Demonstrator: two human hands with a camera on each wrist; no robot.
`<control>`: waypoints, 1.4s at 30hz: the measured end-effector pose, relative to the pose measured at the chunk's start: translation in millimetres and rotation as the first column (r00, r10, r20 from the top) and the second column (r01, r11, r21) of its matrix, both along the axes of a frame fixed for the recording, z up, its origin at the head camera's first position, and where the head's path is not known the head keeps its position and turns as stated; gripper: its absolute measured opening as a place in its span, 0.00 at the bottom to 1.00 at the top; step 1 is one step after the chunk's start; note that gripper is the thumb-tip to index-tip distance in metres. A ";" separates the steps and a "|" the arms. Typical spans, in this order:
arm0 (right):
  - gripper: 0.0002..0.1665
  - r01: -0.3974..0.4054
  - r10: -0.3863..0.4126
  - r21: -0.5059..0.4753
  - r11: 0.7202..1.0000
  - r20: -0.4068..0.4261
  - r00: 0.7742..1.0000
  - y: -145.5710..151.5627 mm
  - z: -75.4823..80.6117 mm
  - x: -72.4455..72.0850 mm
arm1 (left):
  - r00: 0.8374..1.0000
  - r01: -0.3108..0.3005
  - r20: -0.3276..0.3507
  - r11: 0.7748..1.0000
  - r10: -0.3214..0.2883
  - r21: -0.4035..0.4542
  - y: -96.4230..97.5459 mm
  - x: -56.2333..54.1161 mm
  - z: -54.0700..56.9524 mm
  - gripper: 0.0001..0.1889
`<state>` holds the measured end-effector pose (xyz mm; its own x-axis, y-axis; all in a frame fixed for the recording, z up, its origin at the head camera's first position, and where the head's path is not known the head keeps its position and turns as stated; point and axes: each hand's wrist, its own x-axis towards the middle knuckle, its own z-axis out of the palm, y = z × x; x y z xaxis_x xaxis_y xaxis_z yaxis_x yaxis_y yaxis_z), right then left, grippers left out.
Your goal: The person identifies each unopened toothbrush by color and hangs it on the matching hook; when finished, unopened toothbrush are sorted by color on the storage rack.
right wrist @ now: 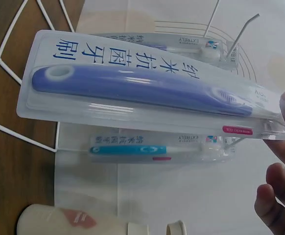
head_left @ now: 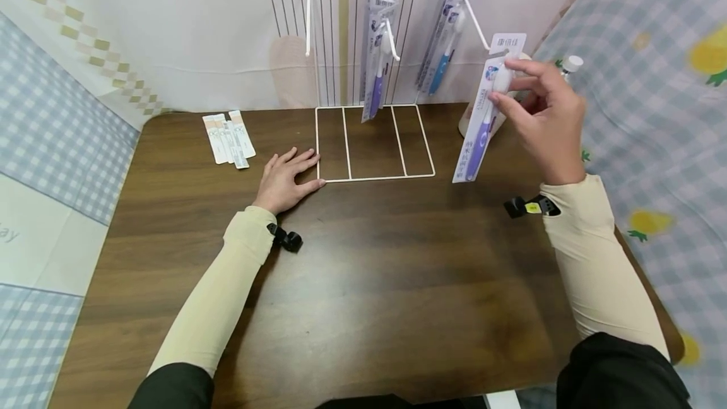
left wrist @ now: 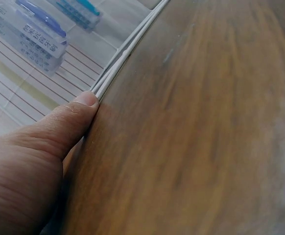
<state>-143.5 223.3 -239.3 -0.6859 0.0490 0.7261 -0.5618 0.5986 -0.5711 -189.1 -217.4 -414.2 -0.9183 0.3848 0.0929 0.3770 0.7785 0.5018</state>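
My right hand (head_left: 548, 109) pinches a packaged toothbrush (head_left: 480, 144) with a purple handle, held upright and tilted to the right of a white wire rack (head_left: 392, 177). In the right wrist view the same toothbrush pack (right wrist: 142, 93) lies across the front, its purple handle facing the camera. My left hand (head_left: 286, 183) rests on the table, fingers spread, its fingertips and thumb at the left edge of the rack's base. Purple toothbrush packs (head_left: 375, 84) hang on the middle hook and blue-handled ones (head_left: 440, 71) on the right hook. The left hook (head_left: 308, 14) bears nothing.
Several small white packets (head_left: 227, 139) lie on the wooden table (head_left: 363, 270) at the left. A cream bottle (right wrist: 59, 220) stands right of the rack, partly behind the held pack. A white-capped container (head_left: 572, 64) shows behind my right hand. Patterned cloth surrounds the table.
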 end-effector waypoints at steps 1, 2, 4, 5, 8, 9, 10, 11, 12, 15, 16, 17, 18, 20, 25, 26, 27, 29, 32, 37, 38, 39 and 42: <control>0.27 -0.002 0.002 0.002 1.000 0.002 1.000 -0.3 0.8 -1.8 | 1.000 0.000 0.000 1.000 0.000 -0.001 0.7 -0.1 -0.1 0.36; 0.27 -0.005 0.005 0.007 1.000 0.003 1.000 -0.2 1.1 -3.4 | 1.000 0.001 0.000 1.000 -0.001 -0.002 1.4 -0.2 -0.1 0.36; 0.27 -0.008 0.008 0.015 1.000 0.006 1.000 -0.2 1.2 -6.8 | 1.000 0.004 0.001 1.000 -0.004 -0.002 2.5 -0.7 -0.3 0.36; 0.26 -0.012 0.012 0.020 1.000 0.003 1.000 -0.3 1.2 -8.6 | 1.000 0.006 0.002 1.000 -0.006 -0.002 3.1 -0.6 -0.1 0.36; 0.25 -0.030 0.031 0.043 0.999 -0.016 0.999 -0.1 0.1 -16.2 | 1.000 0.006 0.004 1.000 -0.006 0.002 4.7 -0.6 0.1 0.36; 0.25 -0.041 0.042 0.047 0.998 -0.020 0.999 0.1 -0.7 -19.3 | 1.000 0.006 0.004 1.000 -0.006 0.002 5.1 -0.4 0.3 0.36; 0.25 -0.050 0.051 0.050 0.997 -0.024 0.998 0.2 -1.6 -22.9 | 1.000 0.005 0.004 1.000 -0.005 0.002 5.4 -0.4 0.3 0.36; 0.25 -0.057 0.058 0.042 0.997 -0.021 0.998 -0.1 -2.7 -26.6 | 1.000 0.004 0.004 1.000 -0.004 0.002 5.7 -0.1 0.2 0.36; 0.25 -0.064 0.065 0.035 0.997 -0.016 0.998 -0.1 -4.1 -30.6 | 1.000 0.004 0.003 1.000 -0.004 0.001 5.8 -0.6 -0.4 0.36; 0.24 -0.057 0.057 -0.014 0.998 0.028 0.998 -1.6 -8.2 -44.3 | 1.000 0.005 -0.002 1.000 -0.005 -0.003 5.8 -1.7 -1.8 0.36; 0.24 -0.045 0.046 -0.033 0.998 0.045 0.998 -2.5 -9.1 -49.6 | 1.000 0.005 -0.004 1.000 -0.005 -0.003 5.9 -2.1 -2.3 0.36; 0.24 -0.033 0.036 -0.051 0.998 0.066 0.997 -3.4 -10.0 -55.0 | 1.000 0.005 -0.006 1.000 -0.005 -0.004 5.9 -2.5 -2.6 0.36; 0.24 -0.022 0.027 -0.058 0.998 0.083 0.996 -4.0 -10.4 -60.7 | 1.000 0.005 -0.007 1.000 -0.006 -0.004 6.0 -2.9 -2.9 0.36; 0.24 0.001 0.007 -0.071 0.997 0.113 0.994 -5.6 -10.5 -72.7 | 1.000 0.003 -0.009 1.000 -0.003 -0.003 6.6 -3.4 -3.2 0.36; 0.24 0.028 -0.017 -0.073 0.997 0.150 0.988 -5.9 -8.4 -95.8 | 1.000 0.009 -0.005 1.000 -0.009 -0.004 10.5 -4.3 -4.4 0.36; 0.24 0.032 -0.019 -0.080 0.996 0.159 0.987 -6.1 -7.9 -98.3 | 1.000 0.011 -0.002 1.000 -0.011 -0.006 11.4 -4.0 -4.6 0.36; 0.24 0.035 -0.018 -0.093 0.995 0.170 0.985 -6.4 -7.2 -100.0 | 1.000 0.014 0.001 1.000 -0.014 -0.005 12.3 -3.8 -4.5 0.36; 0.24 0.042 -0.019 -0.118 0.992 0.189 0.982 -7.4 -5.7 -102.1 | 1.000 0.018 0.004 1.000 -0.018 -0.006 14.0 -3.5 -4.4 0.36; 0.24 0.053 -0.023 -0.141 0.989 0.209 0.978 -9.0 -2.9 -103.9 | 1.000 0.021 0.004 1.000 -0.021 -0.003 15.1 -3.8 -2.7 0.36; 0.24 0.045 -0.004 -0.167 0.985 0.240 0.971 -9.4 -0.3 -108.9 | 1.000 0.019 -0.002 1.000 -0.019 -0.004 14.0 -5.6 -0.3 0.37; 0.25 0.037 0.006 -0.172 0.984 0.244 0.970 -9.0 -0.4 -109.9 | 1.000 0.019 -0.003 1.000 -0.019 -0.004 13.7 -5.9 -0.2 0.37; 0.25 0.027 0.015 -0.171 0.985 0.244 0.970 -8.7 -0.7 -110.9 | 1.000 0.018 -0.003 1.000 -0.018 -0.004 13.1 -6.3 -0.2 0.37; 0.26 0.000 0.030 -0.128 0.992 0.235 0.972 -7.3 -2.8 -111.2 | 1.000 0.016 -0.004 1.000 -0.016 0.000 11.1 -7.8 -0.6 0.36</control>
